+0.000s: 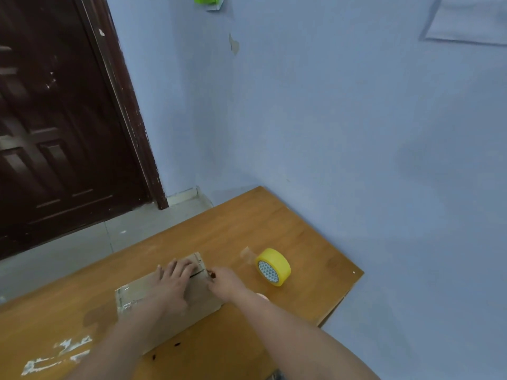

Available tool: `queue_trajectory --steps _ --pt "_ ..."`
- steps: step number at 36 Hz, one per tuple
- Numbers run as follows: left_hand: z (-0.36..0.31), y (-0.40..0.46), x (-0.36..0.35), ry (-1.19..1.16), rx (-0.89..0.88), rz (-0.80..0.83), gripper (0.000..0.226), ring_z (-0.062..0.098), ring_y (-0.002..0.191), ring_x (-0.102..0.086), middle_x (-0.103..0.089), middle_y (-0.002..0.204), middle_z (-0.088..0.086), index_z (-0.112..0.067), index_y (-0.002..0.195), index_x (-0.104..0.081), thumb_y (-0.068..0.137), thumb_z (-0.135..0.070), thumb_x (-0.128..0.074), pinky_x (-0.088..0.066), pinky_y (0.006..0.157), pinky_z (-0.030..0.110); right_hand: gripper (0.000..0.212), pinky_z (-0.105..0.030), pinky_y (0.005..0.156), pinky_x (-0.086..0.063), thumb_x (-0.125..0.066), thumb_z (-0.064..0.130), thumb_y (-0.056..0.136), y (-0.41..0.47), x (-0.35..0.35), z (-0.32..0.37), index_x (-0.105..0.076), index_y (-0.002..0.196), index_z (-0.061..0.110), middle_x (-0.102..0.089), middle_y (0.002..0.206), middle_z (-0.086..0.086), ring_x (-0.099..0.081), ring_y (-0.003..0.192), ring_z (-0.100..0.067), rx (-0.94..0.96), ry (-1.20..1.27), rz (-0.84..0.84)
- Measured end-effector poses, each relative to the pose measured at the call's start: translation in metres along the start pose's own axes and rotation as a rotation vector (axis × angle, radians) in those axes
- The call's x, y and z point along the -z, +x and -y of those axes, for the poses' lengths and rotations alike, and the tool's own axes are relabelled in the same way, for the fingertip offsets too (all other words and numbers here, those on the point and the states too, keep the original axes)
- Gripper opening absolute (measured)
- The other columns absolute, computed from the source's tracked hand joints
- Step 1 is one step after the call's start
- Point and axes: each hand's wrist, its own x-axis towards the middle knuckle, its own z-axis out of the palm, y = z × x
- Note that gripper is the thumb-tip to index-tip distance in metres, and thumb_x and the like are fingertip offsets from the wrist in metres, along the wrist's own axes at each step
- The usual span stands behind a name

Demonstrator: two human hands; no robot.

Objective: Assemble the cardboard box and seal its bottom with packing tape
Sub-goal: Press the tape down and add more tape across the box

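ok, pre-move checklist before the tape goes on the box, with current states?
1. Box lies on the table: ok.
2. Left hand rests flat on the top flaps: ok.
3. Flap seam closed: not ok, a dark gap shows near the far end.
4. Right hand at the box's far right edge; what it pinches: cannot tell.
5. Tape roll on the table right of the box, not in hand: not ok.
6. Loose tape end free at the roll: ok.

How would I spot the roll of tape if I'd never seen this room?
Find the wooden table against the blue wall. The tape roll stands on edge just right of the cardboard box under the hands. It is the only bright yellow, round thing there.
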Motion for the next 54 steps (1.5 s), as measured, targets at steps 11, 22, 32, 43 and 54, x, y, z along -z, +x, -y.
queue_trajectory --steps 11,22,32,43,54 --pt "-0.015 0.002 0.01 0.006 0.029 -0.038 0.07 0.018 0.143 -0.013 -0.013 0.156 -0.006 -0.025 0.147 -0.018 0.084 -0.036 -0.046 -0.012 0.117 0.038 0.04 -0.045 0.097 -0.046 -0.041 0.021 0.095 -0.001 0.016 -0.004 -0.052 0.132 0.009 -0.057 0.129 -0.016 -0.055 0.114 -0.033 -0.02 -0.019 0.051" --pt "-0.062 0.027 0.042 -0.2 -0.049 -0.24 0.043 0.017 0.124 -0.038 -0.041 0.138 -0.003 -0.019 0.135 -0.04 0.096 -0.036 -0.042 -0.037 0.097 0.03 0.03 -0.037 0.089 -0.047 -0.043 0.011 0.094 0.015 0.085 -0.03 -0.064 0.114 0.005 -0.064 0.119 -0.015 -0.058 0.109 -0.031 -0.07 0.033 -0.245" --pt "-0.112 0.076 0.049 -0.318 -0.022 -0.188 0.037 0.021 0.121 -0.043 -0.048 0.13 0.004 -0.014 0.13 -0.046 0.096 -0.028 -0.043 -0.041 0.09 0.033 0.026 -0.033 0.085 -0.047 -0.045 0.015 0.09 0.045 0.15 -0.09 -0.066 0.102 0.006 -0.066 0.113 -0.016 -0.061 0.106 -0.03 -0.226 -0.07 -0.35" --pt "-0.137 0.124 0.017 -0.513 0.204 0.055 0.032 0.025 0.103 -0.051 -0.052 0.12 0.009 -0.009 0.121 -0.049 0.099 -0.03 -0.038 -0.041 0.077 0.031 0.029 -0.03 0.076 -0.043 -0.047 0.023 0.094 0.093 0.145 -0.133 -0.066 0.092 0.001 -0.063 0.116 -0.024 -0.059 0.11 -0.033 -0.327 -0.01 0.024" --pt "-0.157 0.145 -0.014 -0.731 0.356 0.198 0.033 0.028 0.086 -0.055 -0.06 0.102 0.011 -0.011 0.12 -0.047 0.1 -0.032 -0.03 -0.042 0.07 0.036 0.035 -0.032 0.092 -0.044 -0.048 0.019 0.095 0.121 0.119 -0.152 -0.059 0.122 -0.001 -0.057 0.129 -0.018 -0.054 0.12 -0.029 -0.339 0.091 0.287"
